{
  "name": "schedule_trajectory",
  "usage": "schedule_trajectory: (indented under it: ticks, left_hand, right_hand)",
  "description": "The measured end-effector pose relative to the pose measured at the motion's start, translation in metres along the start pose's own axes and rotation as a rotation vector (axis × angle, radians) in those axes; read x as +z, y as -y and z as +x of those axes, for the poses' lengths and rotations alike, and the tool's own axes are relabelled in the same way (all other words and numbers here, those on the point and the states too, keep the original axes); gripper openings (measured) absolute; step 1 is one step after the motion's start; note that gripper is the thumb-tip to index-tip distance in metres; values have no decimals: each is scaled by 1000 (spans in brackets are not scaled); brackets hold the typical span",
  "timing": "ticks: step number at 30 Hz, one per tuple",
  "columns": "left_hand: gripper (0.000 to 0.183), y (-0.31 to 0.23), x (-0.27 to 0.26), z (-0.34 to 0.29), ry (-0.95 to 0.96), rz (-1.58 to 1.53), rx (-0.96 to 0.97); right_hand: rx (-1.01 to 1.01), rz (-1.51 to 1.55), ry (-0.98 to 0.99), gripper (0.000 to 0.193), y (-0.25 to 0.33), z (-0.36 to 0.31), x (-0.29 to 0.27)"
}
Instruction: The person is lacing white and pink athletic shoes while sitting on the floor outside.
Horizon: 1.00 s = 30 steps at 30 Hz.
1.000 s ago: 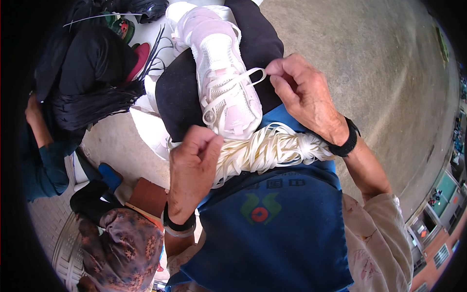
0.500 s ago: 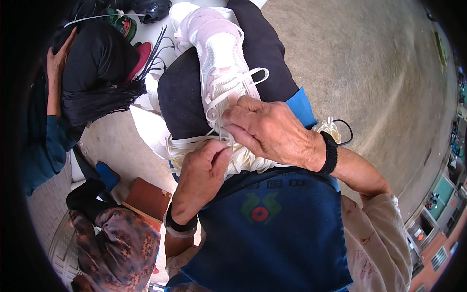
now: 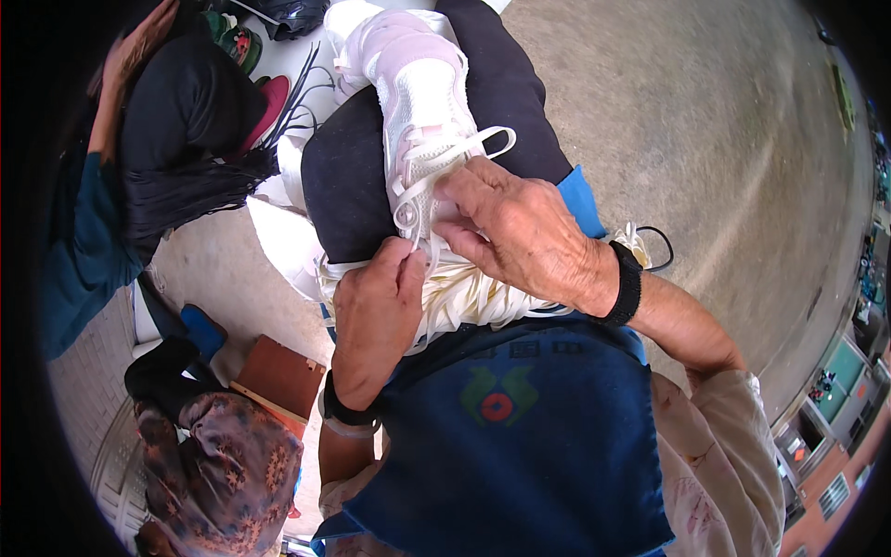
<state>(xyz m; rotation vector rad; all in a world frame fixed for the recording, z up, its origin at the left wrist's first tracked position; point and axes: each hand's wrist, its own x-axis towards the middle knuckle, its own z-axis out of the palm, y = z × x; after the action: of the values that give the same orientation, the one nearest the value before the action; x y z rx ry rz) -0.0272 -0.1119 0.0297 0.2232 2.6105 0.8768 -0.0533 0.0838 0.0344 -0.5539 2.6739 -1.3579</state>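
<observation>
A white and pale pink sneaker (image 3: 422, 97) lies along my lap on dark trousers. A white shoelace (image 3: 492, 141) is partly threaded through it and forms a loose loop on its right side. My left hand (image 3: 379, 311) is closed at the near end of the sneaker, pinching a strand of the lace between thumb and forefinger. My right hand (image 3: 529, 232) curls over the right edge of the lacing area, its fingertips against the sneaker and partly hidden. Under both hands, a thick bundle of cream laces (image 3: 487, 304) runs across my lap.
A blue apron (image 3: 520, 446) covers my front. To the left, a person in a teal sleeve (image 3: 88, 246) sits beside a hanging bunch of black laces (image 3: 200, 190). Another person in a patterned top (image 3: 227, 464) is at lower left, near a brown box (image 3: 283, 376). Concrete floor (image 3: 687, 121) extends right.
My left hand has moved up and slightly left, closer to the sneaker, with the lace strand. My right hand has shifted only slightly. The neighbouring person's arm at left has risen.
</observation>
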Motion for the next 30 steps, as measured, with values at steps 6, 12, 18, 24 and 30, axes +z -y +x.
schedule_trajectory:
  ticks: [6,12,18,24,30]
  left_hand:
    - [13,-26,-27,-7,153,-175,98]
    - [12,-35,-36,-24,701,-397,353]
    - [18,-51,-32,-23,836,-527,473]
    - [18,-51,-24,-16,775,-361,457]
    - [9,-25,-34,16,-47,-416,-14]
  right_hand:
    - [-16,15,7,29,-2,-2,-2]
    - [15,25,68,25,-3,-7,-7]
    - [14,130,87,31,15,-14,-2]
    - [94,130,156,34,9,-9,10]
    - [174,186,162,13,8,-9,6]
